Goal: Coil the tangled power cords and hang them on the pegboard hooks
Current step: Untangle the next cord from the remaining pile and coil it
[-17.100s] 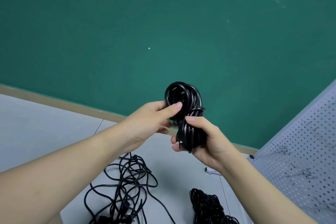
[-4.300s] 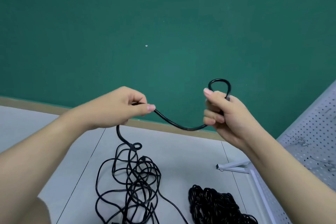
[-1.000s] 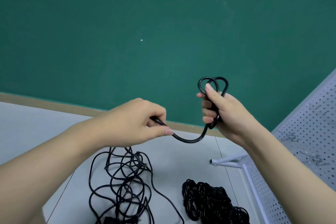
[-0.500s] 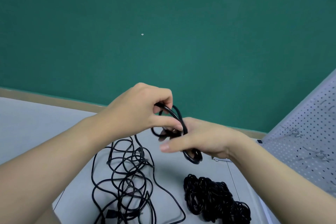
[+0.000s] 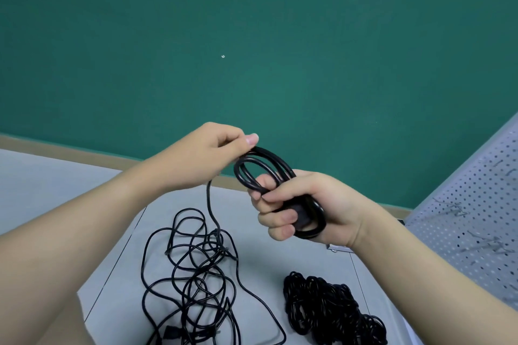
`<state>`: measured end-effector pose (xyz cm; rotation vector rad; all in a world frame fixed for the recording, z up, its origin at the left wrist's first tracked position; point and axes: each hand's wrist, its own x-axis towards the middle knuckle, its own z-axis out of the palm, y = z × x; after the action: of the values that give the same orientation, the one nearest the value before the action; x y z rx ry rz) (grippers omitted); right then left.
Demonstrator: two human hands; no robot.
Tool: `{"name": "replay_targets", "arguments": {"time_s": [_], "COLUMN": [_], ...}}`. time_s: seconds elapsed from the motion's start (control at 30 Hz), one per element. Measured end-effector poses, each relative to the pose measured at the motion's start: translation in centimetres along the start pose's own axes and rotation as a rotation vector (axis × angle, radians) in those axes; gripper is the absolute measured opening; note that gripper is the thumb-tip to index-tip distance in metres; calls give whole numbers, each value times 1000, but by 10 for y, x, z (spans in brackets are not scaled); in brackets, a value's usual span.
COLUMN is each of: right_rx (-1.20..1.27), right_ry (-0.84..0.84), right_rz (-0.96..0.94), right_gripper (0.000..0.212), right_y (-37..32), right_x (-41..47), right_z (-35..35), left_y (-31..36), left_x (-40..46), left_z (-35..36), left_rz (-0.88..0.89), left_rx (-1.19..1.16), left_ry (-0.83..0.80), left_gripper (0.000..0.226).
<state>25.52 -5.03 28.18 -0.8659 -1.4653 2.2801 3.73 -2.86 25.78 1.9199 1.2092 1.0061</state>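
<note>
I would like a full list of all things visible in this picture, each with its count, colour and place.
small coil of black power cord: one, black, held up in front of the green wall, a few loops
tangled black power cord: one loose heap, black, on the table at lower middle, running up to the left hand
bundled black cords: one dense pile, black, on the table right of the tangle
grey table: one, light grey, below the hands
white perforated pegboard: one, white, right edge, with metal hooks
green wall: one, dark green, behind
left hand: one, pinches the cord at the coil's top
right hand: one, grips the coil
</note>
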Motion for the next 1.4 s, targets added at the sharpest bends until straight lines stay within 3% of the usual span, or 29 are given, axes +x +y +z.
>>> {"name": "replay_targets", "arguments": {"time_s": [0.17, 0.3, 0.43, 0.6, 0.67, 0.83, 0.93, 1.13, 1.33, 1.4], "right_rx": [110, -32, -55, 4, 1, -101, -23, 593, 419, 281], "right_ry": [163, 490, 695, 543, 493, 460, 458, 532, 707, 743], "right_rz": [-187, -283, -367, -409, -367, -371, -430, -562, -566, -543], "right_gripper": [14, 19, 24, 14, 24, 17, 15, 23, 20, 29], "right_y": [0, -3, 2, 5, 9, 6, -1, -27, -31, -30], "right_x": [4, 4, 10, 14, 16, 13, 8, -2, -18, -18], "right_z": [-3, -17, -24, -19, -18, -15, -11, -41, -73, -69], "left_y": [-14, -21, -6, 9, 16, 26, 22, 9, 16, 23], "left_x": [2, 0, -4, -9, -12, -15, -15, -18, -15, -18], "left_z": [0, -3, 10, 48, 58, 61, 58, 49, 6, -1], "left_rz": [-176, -223, -209, -190, -216, -255, -218, -246, -84, 3], "left_rx": [1, 218, 195, -143, -267, -396, -198, 241, 450, 450], "left_ry": [-30, -1, 13, -36, -63, -106, -126, -272, -192, -170], "left_gripper": [52, 55, 48, 47, 46, 48, 63, 76, 41, 34]}}
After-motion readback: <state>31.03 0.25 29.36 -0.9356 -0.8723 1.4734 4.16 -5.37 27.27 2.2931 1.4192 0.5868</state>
